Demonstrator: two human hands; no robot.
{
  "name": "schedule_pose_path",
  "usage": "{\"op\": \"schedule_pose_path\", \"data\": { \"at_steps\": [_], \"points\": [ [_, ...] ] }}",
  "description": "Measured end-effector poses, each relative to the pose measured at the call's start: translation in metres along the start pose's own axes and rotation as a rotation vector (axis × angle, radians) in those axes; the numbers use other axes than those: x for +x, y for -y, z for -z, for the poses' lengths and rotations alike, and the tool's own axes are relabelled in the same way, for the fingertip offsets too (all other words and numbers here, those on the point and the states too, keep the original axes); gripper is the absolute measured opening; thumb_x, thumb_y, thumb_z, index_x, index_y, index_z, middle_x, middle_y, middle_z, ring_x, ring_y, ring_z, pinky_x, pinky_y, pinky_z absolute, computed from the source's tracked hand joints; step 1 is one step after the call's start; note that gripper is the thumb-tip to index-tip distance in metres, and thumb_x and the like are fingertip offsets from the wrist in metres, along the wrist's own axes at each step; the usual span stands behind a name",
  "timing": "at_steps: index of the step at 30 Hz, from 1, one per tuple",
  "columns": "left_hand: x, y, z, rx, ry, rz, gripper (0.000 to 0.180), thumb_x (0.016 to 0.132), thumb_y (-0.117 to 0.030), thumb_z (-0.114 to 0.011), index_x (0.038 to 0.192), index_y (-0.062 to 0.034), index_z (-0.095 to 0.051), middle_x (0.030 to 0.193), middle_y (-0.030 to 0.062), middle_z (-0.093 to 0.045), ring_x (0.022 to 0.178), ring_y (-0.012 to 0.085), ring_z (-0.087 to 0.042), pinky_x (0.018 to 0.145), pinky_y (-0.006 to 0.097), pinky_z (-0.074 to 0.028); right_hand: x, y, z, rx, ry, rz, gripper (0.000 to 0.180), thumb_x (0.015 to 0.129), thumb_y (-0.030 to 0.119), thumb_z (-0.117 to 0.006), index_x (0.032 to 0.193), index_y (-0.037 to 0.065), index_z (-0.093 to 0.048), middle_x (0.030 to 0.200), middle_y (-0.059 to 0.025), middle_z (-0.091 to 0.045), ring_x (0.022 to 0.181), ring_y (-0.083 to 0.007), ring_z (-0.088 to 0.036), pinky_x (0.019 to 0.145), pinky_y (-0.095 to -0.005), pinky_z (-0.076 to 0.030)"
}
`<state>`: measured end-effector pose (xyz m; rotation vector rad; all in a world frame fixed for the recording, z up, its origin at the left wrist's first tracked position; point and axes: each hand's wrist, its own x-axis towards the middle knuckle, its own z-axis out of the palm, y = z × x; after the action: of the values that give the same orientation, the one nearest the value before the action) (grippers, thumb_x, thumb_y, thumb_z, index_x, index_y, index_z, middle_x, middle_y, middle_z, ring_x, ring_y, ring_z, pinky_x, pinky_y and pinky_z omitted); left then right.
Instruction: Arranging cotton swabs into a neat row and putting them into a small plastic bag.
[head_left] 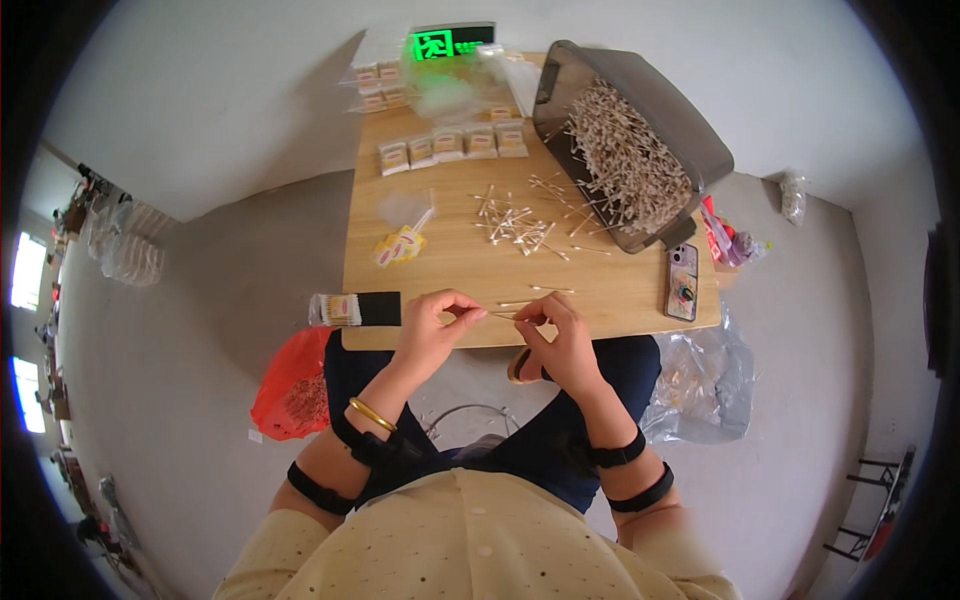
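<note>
Over the table's near edge, my left hand (432,328) and my right hand (562,345) face each other with fingertips pinched. Between them runs a cotton swab (503,316), its ends at the fingertips of both hands; whether there is more than one is hard to tell. Just beyond lie a few loose swabs (552,289). Farther back is a scattered pile of cotton swabs (515,222). A small clear packet of swabs (342,309) rests on a black strip (380,308) left of my left hand.
A grey plastic bin (712,150) full of swabs lies tipped at the back right of the wooden table (620,290). A phone (682,283) lies near the right edge. Yellow cards (400,246) and filled packets (447,143) are at left. Red (285,380) and clear (715,400) bags flank my legs.
</note>
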<state>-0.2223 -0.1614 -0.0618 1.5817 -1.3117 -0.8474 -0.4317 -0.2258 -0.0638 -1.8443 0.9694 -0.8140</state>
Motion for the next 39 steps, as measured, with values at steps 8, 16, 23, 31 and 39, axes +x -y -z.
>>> {"op": "schedule_pose_path", "data": {
  "at_steps": [8, 16, 23, 31, 39],
  "points": [
    [-0.020, 0.036, 0.002, -0.021, 0.003, 0.127, 0.013, 0.091, -0.009, -0.076, 0.093, 0.0033, -0.073, 0.085, 0.0074, -0.076, 0.080, 0.0106, -0.070, 0.075, 0.027, -0.055, -0.010, -0.012, -0.035, -0.076, 0.149, -0.041, 0.011, 0.081, 0.006, -0.077, 0.088, 0.001, -0.070, 0.086, -0.0129, -0.066, 0.083, -0.0286, -0.065, 0.077, -0.0373, -0.053],
    [-0.066, 0.055, 0.084, -0.051, -0.205, 0.212, 0.017, 0.094, -0.015, -0.075, 0.099, 0.0015, -0.072, 0.089, 0.0051, -0.075, 0.083, 0.0096, -0.069, 0.077, 0.027, -0.055, -0.017, -0.017, -0.053, -0.034, 0.238, -0.059, 0.015, 0.090, 0.011, -0.073, 0.100, 0.000, -0.069, 0.089, -0.0121, -0.065, 0.082, -0.0223, -0.065, 0.074, -0.0345, -0.053],
    [-0.189, 0.149, 0.249, 0.448, -0.575, 0.457, 0.030, 0.092, -0.026, -0.075, 0.109, -0.0005, -0.074, 0.101, 0.0139, -0.076, 0.096, 0.0268, -0.073, 0.087, 0.037, -0.056, -0.017, -0.012, -0.058, -0.091, 0.292, -0.086, 0.012, 0.092, 0.009, -0.069, 0.101, 0.000, -0.068, 0.092, -0.0124, -0.066, 0.082, -0.0241, -0.065, 0.075, -0.0348, -0.053],
    [-0.206, 0.219, 0.256, 0.655, -0.740, 0.506, 0.041, 0.094, -0.029, -0.072, 0.128, -0.0062, -0.066, 0.129, 0.0158, -0.065, 0.114, 0.0319, -0.064, 0.097, 0.043, -0.051, -0.011, -0.025, -0.062, -0.130, 0.266, -0.065, 0.012, 0.090, 0.009, -0.071, 0.098, 0.001, -0.070, 0.096, -0.0132, -0.066, 0.086, -0.0257, -0.066, 0.080, -0.0360, -0.053],
    [-0.052, 0.093, 0.096, 0.172, -0.253, -0.027, 0.029, 0.095, -0.015, -0.070, 0.122, -0.0066, -0.066, 0.118, 0.0124, -0.068, 0.111, 0.0282, -0.066, 0.094, 0.038, -0.052, 0.014, -0.116, -0.007, -0.485, -0.139, -0.095, 0.018, 0.082, 0.009, -0.073, 0.099, 0.008, -0.070, 0.098, -0.0129, -0.063, 0.099, -0.0324, -0.058, 0.088, -0.0432, -0.049]
  ]
}}
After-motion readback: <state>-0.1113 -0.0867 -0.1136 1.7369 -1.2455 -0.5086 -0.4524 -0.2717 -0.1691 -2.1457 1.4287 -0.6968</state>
